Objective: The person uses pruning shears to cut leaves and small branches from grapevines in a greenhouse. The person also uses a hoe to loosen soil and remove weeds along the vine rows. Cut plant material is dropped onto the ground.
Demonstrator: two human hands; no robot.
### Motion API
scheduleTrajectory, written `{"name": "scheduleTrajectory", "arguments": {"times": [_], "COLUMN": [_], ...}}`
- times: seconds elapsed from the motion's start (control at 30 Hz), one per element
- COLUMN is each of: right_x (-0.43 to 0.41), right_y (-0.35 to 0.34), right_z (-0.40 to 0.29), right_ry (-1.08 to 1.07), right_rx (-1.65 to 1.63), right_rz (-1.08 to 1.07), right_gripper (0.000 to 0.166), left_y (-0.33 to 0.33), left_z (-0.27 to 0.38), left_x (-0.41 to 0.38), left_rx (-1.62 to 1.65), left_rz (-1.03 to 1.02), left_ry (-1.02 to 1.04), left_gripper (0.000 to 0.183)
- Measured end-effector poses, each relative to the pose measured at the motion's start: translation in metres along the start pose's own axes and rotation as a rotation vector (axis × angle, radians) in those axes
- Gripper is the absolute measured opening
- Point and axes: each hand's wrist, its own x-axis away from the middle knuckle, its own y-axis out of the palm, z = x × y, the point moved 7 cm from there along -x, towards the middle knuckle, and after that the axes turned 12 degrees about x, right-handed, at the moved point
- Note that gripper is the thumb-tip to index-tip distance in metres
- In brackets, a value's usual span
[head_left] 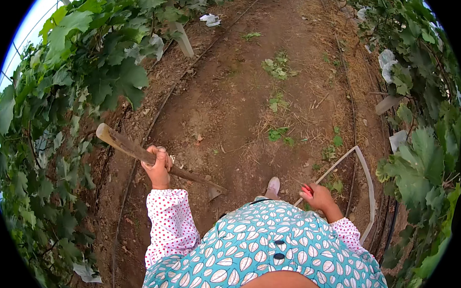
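My left hand (159, 167) is wrapped around the wooden handle of a hoe (128, 146). The handle slants down to the right, and its metal blade (215, 192) is at the soil, left of my shoe (274, 184). In my right hand (319, 198) is a small red-handled tool (307, 190); a thin tip points left from it, but its kind is unclear. A pale, flat strip (369, 181) runs beside or behind the right hand, bends sharply ahead of it and curves back past the right sleeve. Whether the fingers also hold the strip cannot be told.
Grapevines (113, 77) line the path on the left, with more vines (419, 160) on the right; white bags hang among them. Black drip hoses (166, 102) run along both sides. A concrete post (183, 39) leans at left. Cut leaves (279, 67) lie on the bare soil.
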Motion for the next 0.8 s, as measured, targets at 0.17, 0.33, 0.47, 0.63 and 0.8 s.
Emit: {"name": "scheduleTrajectory", "arguments": {"times": [0.17,0.33,0.47,0.63,0.8], "right_x": [-0.075,-0.126,-0.173,-0.220,-0.263], "right_y": [-0.033,-0.061,-0.058,-0.080,-0.094], "right_z": [0.009,0.068,0.104,0.086,0.047], "right_ry": [-0.068,0.077,0.078,0.030,0.033], "right_rx": [0.016,-0.171,-0.195,-0.235,-0.242], "right_rz": [-0.075,-0.067,0.044,0.076,0.013], "right_gripper": [0.051,0.049,0.048,0.049,0.047], "left_y": [0.055,0.106,0.117,0.112,0.085], "left_z": [-0.046,-0.102,-0.133,-0.153,-0.183], "left_x": [-0.031,-0.072,-0.096,-0.127,-0.158], "left_rx": [-0.108,-0.189,-0.208,-0.249,-0.297], "left_rz": [-0.002,0.008,0.046,0.074,0.133], "left_ry": [-0.047,-0.126,-0.139,-0.153,-0.208], "left_gripper": [0.030,0.030,0.029,0.030,0.026]}}
